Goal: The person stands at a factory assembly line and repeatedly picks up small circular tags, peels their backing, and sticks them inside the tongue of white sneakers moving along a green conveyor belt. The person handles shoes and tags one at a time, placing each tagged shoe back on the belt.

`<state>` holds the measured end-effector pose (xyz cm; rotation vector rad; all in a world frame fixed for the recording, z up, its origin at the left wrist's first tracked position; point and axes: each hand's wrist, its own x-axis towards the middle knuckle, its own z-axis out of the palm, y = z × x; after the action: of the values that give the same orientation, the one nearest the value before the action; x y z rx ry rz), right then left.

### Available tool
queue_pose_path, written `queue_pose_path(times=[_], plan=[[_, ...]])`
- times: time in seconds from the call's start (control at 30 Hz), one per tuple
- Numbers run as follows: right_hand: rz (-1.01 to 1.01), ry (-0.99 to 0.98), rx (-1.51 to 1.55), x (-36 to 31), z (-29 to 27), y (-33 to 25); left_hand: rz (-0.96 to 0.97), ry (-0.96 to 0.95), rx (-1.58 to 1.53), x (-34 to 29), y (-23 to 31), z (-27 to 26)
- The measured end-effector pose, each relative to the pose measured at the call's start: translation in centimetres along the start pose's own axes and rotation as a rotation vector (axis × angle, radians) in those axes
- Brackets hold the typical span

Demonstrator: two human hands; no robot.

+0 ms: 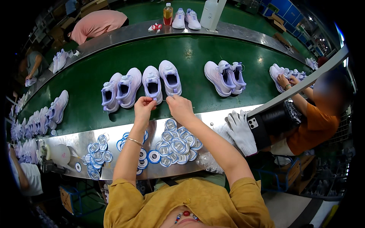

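Both my hands meet just behind the heels of a pair of pale lilac sneakers standing on the green belt. My left hand has its fingertips pinched together, and a thin pale string seems to run from there to my right hand, whose fingers are pinched too. What the string joins to is hidden by my fingers. Immediately left stands another lilac pair. On the metal ledge below my forearms lies a pile of round white-and-blue tags, with more round tags farther left.
Another sneaker pair stands right on the belt. White gloves and a phone lie at the ledge's right. A co-worker in orange handles shoes far right. A bottle stands on the far rail; a slanted post crosses the right.
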<state>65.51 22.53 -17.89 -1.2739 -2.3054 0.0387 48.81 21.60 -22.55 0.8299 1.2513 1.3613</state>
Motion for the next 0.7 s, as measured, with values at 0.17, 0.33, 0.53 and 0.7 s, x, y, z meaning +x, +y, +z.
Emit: queue_pose_path(times=[0.17, 0.33, 0.53, 0.7], plan=[[-0.072, -0.016, -0.034, 1.1, 1.4, 0.3, -0.071, -0.010, -0.102, 0.0, 0.0, -0.2], [-0.058, -0.181, 0.056, 2.3, 2.4, -0.7, -0.092, -0.013, -0.111, 0.1, -0.1, -0.6], [0.108, -0.130, 0.495, 2.1, 1.1, 0.7, 0.131, 0.143, 0.101, -0.7, 0.6, -2.4], [0.080, -0.065, 0.616, 3.6, -0.2, -0.5, 0.413, 0.022, 0.083, -1.3, 3.2, 0.4]])
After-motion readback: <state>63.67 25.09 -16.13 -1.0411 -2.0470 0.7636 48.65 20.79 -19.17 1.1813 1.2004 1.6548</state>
